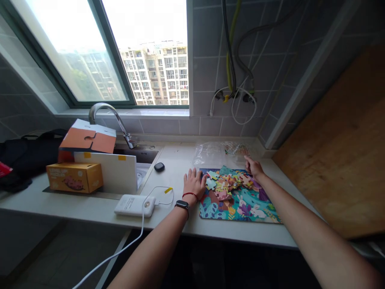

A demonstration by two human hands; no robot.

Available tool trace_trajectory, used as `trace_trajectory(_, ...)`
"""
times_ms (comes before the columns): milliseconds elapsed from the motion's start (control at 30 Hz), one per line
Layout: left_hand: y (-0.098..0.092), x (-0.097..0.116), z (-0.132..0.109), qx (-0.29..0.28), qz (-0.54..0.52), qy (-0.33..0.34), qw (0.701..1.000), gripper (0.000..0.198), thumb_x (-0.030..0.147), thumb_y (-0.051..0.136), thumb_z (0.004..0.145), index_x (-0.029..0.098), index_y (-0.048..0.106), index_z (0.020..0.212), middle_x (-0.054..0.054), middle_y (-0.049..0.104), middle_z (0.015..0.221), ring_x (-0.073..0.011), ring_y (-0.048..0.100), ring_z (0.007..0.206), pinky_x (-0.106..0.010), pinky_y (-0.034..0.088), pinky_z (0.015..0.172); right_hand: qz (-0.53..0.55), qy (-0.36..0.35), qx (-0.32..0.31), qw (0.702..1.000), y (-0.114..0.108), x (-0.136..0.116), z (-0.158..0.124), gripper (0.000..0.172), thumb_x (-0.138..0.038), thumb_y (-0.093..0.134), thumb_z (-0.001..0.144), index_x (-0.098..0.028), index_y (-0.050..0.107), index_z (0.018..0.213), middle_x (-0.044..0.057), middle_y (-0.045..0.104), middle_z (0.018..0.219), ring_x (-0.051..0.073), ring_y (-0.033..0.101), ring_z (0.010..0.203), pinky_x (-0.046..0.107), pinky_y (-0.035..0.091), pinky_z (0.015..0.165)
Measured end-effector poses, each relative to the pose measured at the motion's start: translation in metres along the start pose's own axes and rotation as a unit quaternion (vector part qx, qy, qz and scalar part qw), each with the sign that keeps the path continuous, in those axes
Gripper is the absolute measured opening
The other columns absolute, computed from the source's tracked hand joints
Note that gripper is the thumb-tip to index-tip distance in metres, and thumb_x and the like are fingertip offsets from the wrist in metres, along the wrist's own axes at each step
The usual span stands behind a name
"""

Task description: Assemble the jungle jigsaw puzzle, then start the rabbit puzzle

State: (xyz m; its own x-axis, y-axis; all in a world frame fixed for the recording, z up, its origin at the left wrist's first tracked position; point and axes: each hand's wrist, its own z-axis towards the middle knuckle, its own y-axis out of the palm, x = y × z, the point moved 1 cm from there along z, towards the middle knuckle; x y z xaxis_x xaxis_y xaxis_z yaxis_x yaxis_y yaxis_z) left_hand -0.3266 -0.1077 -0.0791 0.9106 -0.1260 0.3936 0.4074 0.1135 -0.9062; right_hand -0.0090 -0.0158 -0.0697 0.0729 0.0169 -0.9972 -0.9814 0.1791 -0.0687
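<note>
My left hand [194,185] lies flat with its fingers spread, at the left edge of a colourful puzzle board [255,212] with printed rabbits and leaves. A loose heap of jigsaw pieces [225,182] covers the upper left and middle of the board. Behind the board, a clear plastic bag [210,152] lies crumpled on the counter. My right hand [255,167] is past the board's far right edge, fingers curled and pinched at the bag's right end. Part of that grip is hidden.
Left of the board are a white power bank [130,205] with a cable and a small black case [159,167]. Farther left, an orange-yellow puzzle box [75,177], a white panel [120,172] and an open orange carton [87,138] stand by the sink faucet [111,112].
</note>
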Motion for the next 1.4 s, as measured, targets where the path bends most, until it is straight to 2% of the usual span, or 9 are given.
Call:
trace_trajectory(267, -0.001, 0.001, 0.001, -0.013, 0.016, 0.001, 1.000, 0.049, 0.046, 0.034, 0.112, 0.026, 0.059, 0.148, -0.010, 0.043, 0.168, -0.0327, 0.033, 0.159, -0.057, 0.027, 0.128, -0.016, 0.015, 0.036, 0.999, 0.001, 0.003, 0.004, 0.057, -0.071, 0.065, 0.074, -0.028, 0.041, 0.046, -0.006, 0.031, 0.031, 0.009, 0.025, 0.031, 0.027, 0.019, 0.037)
trace_trajectory(600, 0.007, -0.007, 0.002, -0.013, 0.037, 0.021, 0.999, 0.050, 0.043, 0.032, 0.112, 0.023, 0.058, 0.150, -0.013, 0.044, 0.167, -0.0346, 0.034, 0.159, -0.059, 0.030, 0.127, -0.060, -0.026, 0.063, 0.996, 0.002, 0.003, -0.008, 0.058, -0.072, 0.063, 0.074, -0.026, 0.048, 0.042, -0.003, 0.040, 0.036, 0.013, 0.038, 0.042, 0.030, 0.035, 0.050)
trace_trajectory(700, 0.007, -0.008, 0.001, -0.015, 0.038, 0.024, 0.999, 0.051, 0.043, 0.030, 0.112, 0.022, 0.058, 0.149, -0.013, 0.045, 0.167, -0.0344, 0.034, 0.159, -0.059, 0.030, 0.128, -0.060, -0.021, 0.049, 0.997, 0.001, 0.003, -0.006, 0.058, -0.072, 0.063, 0.076, -0.026, 0.048, 0.043, -0.003, 0.041, 0.037, 0.014, 0.040, 0.043, 0.030, 0.036, 0.052)
trace_trajectory(900, 0.005, -0.007, -0.001, -0.015, 0.014, 0.032, 0.999, 0.053, 0.043, 0.025, 0.111, 0.022, 0.059, 0.146, -0.012, 0.047, 0.165, -0.0357, 0.033, 0.159, -0.061, 0.028, 0.127, -0.051, -0.003, -0.005, 0.999, -0.004, 0.004, 0.000, 0.062, -0.078, 0.063, 0.076, -0.027, 0.045, 0.045, -0.005, 0.033, 0.034, 0.012, 0.032, 0.038, 0.030, 0.030, 0.046)
trace_trajectory(1033, 0.012, -0.013, 0.000, 0.017, -0.018, 0.053, 0.998, 0.052, 0.046, 0.026, 0.111, 0.022, 0.058, 0.145, -0.013, 0.051, 0.161, -0.0350, 0.039, 0.155, -0.062, 0.031, 0.126, -0.059, -0.012, -0.023, 0.998, -0.006, 0.008, -0.001, 0.061, -0.078, 0.065, 0.075, -0.026, 0.047, 0.047, -0.005, 0.035, 0.035, 0.011, 0.033, 0.040, 0.029, 0.029, 0.046)
trace_trajectory(1133, 0.016, -0.021, 0.001, 0.052, -0.043, 0.080, 0.994, 0.055, 0.050, 0.029, 0.109, 0.019, 0.059, 0.143, -0.016, 0.050, 0.160, -0.0364, 0.038, 0.155, -0.058, 0.036, 0.125, -0.065, -0.024, -0.035, 0.997, -0.007, 0.010, -0.003, 0.060, -0.076, 0.066, 0.076, -0.025, 0.051, 0.049, -0.006, 0.036, 0.037, 0.011, 0.034, 0.041, 0.028, 0.030, 0.047)
trace_trajectory(1233, 0.015, -0.023, 0.005, 0.073, -0.067, 0.093, 0.991, 0.056, 0.054, 0.032, 0.108, 0.017, 0.060, 0.140, -0.017, 0.051, 0.159, -0.0385, 0.035, 0.157, -0.061, 0.037, 0.124, -0.065, -0.035, -0.051, 0.996, -0.009, 0.011, -0.004, 0.060, -0.076, 0.068, 0.077, -0.024, 0.053, 0.050, -0.006, 0.036, 0.039, 0.011, 0.036, 0.042, 0.028, 0.031, 0.047)
trace_trajectory(1333, 0.008, -0.010, 0.014, 0.080, -0.108, 0.133, 0.982, 0.052, 0.055, 0.036, 0.107, 0.019, 0.066, 0.131, -0.014, 0.058, 0.152, -0.0356, 0.039, 0.155, -0.060, 0.035, 0.126, -0.061, -0.040, -0.067, 0.995, -0.010, 0.012, -0.007, 0.061, -0.076, 0.068, 0.079, -0.023, 0.055, 0.052, -0.006, 0.036, 0.040, 0.011, 0.036, 0.043, 0.027, 0.031, 0.047)
trace_trajectory(1400, 0.002, 0.008, 0.025, 0.069, -0.159, 0.170, 0.970, 0.046, 0.051, 0.038, 0.109, 0.020, 0.070, 0.122, -0.012, 0.066, 0.142, -0.0307, 0.055, 0.142, -0.054, 0.044, 0.121, -0.052, -0.043, -0.074, 0.995, -0.011, 0.011, -0.010, 0.061, -0.077, 0.067, 0.080, -0.023, 0.057, 0.054, -0.006, 0.036, 0.041, 0.011, 0.035, 0.043, 0.027, 0.030, 0.047)
